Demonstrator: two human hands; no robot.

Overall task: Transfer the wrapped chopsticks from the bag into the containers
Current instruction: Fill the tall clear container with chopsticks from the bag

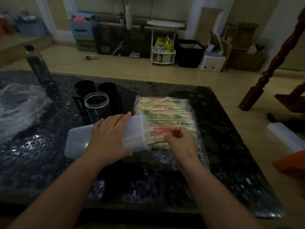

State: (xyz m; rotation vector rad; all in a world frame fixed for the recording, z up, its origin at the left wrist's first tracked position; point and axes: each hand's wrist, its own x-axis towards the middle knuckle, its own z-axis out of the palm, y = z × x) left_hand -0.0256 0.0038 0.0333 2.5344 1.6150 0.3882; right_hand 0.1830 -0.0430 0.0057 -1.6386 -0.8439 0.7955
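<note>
A clear plastic bag [202,156] lies open on the dark table, filled with wrapped chopsticks [165,111] printed green and orange. A translucent white container [77,139] lies on its side left of the bag, its mouth facing the chopsticks, with a few chopsticks partly inside. My left hand [109,138] grips this container from above. My right hand [179,139] pinches some wrapped chopsticks at the container's mouth. A clear round jar [97,106] stands upright behind the container.
Two black cylindrical holders [85,87] [108,90] stand behind the jar. A crumpled clear plastic sheet [19,109] lies at the table's left. A dark bottle [38,65] stands at the back left. The marble table [231,146] ends at the right, where a white lid [285,136] lies.
</note>
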